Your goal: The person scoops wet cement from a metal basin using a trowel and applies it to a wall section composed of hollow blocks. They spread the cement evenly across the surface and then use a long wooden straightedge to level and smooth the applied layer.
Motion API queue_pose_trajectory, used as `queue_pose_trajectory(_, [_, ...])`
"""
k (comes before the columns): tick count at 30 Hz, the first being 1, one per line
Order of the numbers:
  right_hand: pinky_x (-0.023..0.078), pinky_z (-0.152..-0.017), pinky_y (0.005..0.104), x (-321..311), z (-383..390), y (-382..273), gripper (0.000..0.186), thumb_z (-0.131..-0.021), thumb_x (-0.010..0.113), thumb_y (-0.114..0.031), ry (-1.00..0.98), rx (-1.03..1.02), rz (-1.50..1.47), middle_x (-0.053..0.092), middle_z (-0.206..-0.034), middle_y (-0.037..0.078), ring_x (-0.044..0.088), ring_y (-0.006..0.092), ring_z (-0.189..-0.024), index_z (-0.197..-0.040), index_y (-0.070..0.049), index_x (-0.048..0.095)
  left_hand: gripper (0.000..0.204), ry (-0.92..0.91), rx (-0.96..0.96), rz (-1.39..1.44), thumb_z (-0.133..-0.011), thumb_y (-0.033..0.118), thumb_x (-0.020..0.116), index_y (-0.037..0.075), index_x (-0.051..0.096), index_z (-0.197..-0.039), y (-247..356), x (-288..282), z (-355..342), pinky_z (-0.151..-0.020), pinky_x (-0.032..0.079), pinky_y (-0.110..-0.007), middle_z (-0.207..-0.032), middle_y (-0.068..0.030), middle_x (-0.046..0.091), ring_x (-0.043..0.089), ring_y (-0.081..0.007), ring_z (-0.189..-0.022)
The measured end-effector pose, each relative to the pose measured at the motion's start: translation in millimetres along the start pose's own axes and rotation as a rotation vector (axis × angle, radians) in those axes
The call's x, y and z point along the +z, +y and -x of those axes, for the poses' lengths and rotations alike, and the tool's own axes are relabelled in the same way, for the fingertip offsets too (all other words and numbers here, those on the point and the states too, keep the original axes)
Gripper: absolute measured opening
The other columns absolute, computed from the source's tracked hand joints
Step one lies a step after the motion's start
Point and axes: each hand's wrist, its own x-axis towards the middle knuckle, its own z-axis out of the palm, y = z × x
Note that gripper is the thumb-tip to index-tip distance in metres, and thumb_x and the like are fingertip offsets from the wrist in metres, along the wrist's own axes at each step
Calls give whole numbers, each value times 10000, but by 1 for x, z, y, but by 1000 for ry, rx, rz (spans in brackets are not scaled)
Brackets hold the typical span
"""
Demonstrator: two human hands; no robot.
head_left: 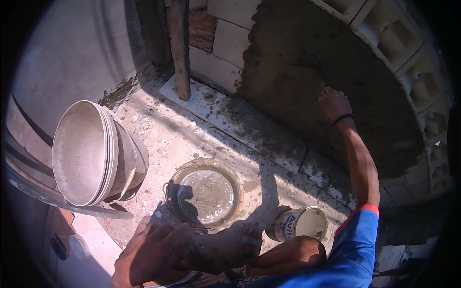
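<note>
Against the dark wet mortar (379,110) on the wall, my right hand (334,103) is closed round a trowel, whose rounded, mortar-coloured blade (303,79) is hard to tell from the wall. A dark band circles that wrist. My left hand (151,252) is low at the front, above my lap, with nothing in it and its fingers stretched out. Just beyond it stands a round tub (238,192) of wet grey mortar (209,194), partly in my shadow.
Stacked pale buckets (105,153) lean at the left. A small white pail (288,225) with pale liquid stands by my right knee. A wooden post (180,53) rises before the bare wall blocks (230,43). Pierced blocks (398,43) edge the wall. Debris litters the floor (149,129).
</note>
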Motion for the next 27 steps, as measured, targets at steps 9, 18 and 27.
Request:
queue_pose_trajectory(9, [524, -828, 509, -95, -22, 11, 314, -859, 671, -272, 82, 11, -57, 712, -988, 215, 660, 431, -977, -1088, -58, 694, 601, -128, -34, -92, -807, 175, 735, 174, 558, -1381, -21, 15, 11, -1149, 336, -525, -1143, -104, 665, 620, -320, -1093])
queue_pose_trajectory(18, [533, -853, 517, -21, 48, -36, 265, -886, 629, -252, -242, 10, 16, 708, -989, 231, 664, 432, -983, -1057, -52, 660, 546, -81, -10, -71, -817, 170, 710, 177, 576, -1346, -26, 15, 15, -1149, 337, -519, -1167, -86, 660, 616, -295, -1143])
queue_pose_trajectory(27, [532, -885, 515, -12, 42, -24, 338, -886, 623, -285, -270, 163, -64, 698, -1078, 252, 653, 440, -1040, -1110, -35, 672, 579, -107, -55, -97, -803, 186, 729, 204, 576, -1361, -17, 9, 22, -1139, 356, -513, -1148, -83, 659, 624, -296, -1115])
